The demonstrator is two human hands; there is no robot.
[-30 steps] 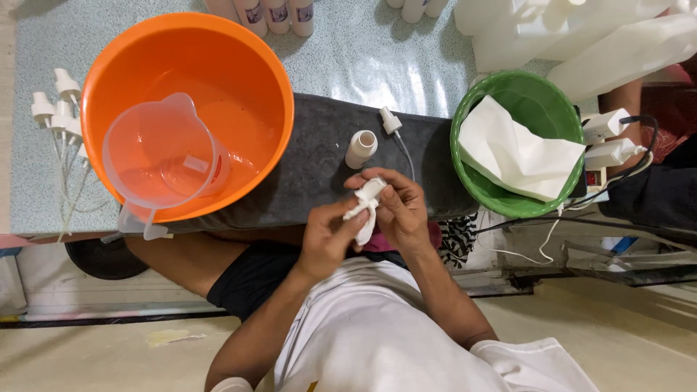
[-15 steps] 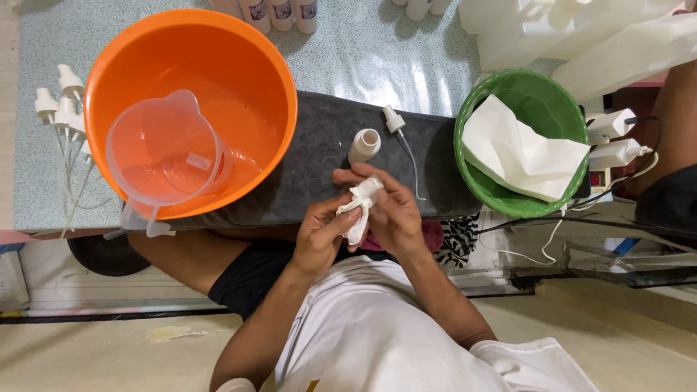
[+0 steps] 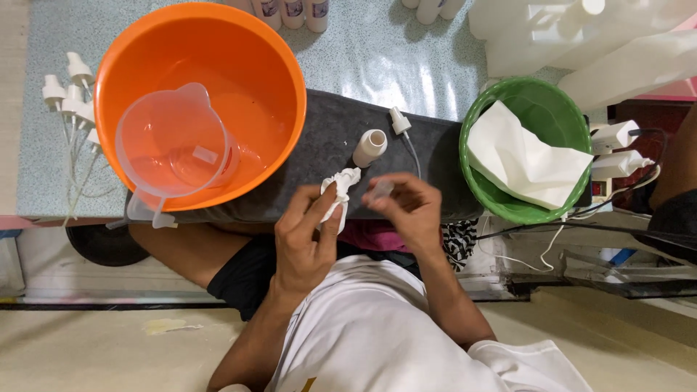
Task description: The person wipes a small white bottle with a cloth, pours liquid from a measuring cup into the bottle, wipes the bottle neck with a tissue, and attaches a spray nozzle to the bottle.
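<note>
At centre frame, our hands have drawn apart since a moment ago: the left hand (image 3: 308, 243) pinches the crumpled white cloth (image 3: 339, 190), the right hand (image 3: 406, 210) is closed on a small clear cap (image 3: 380, 190), just below the small white bottle (image 3: 369, 147) standing on the dark tabletop mat (image 3: 327, 131).

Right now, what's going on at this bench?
A seated person holds a crumpled white cloth in the left hand and a small clear cap-like piece in the right hand, just apart. On the dark mat beyond stand a small open white bottle and a spray pump. An orange basin holds a clear jug.
</note>
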